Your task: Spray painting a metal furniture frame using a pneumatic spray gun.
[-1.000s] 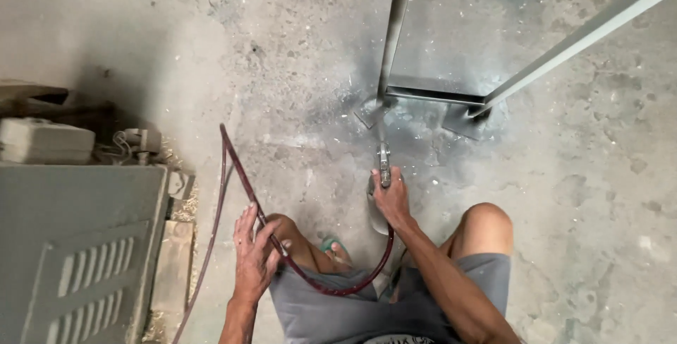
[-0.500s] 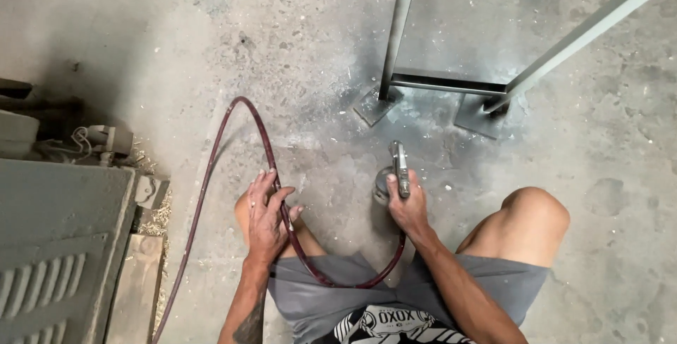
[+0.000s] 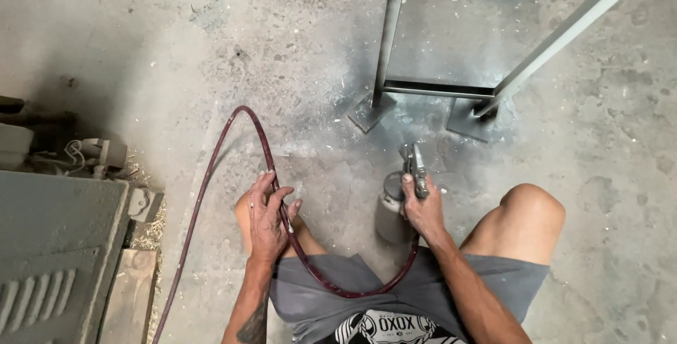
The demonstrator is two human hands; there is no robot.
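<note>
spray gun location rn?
Head view, centre: the spray gun is in the right hand, above the floor just short of the metal frame.

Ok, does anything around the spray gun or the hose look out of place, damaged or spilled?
Nothing looks damaged. The dark red hose loops loosely over the floor, unkinked, through the left hand to the spray gun in the right hand. The one oddity is dusty grey overspray on the concrete floor around the metal frame's feet.
</note>
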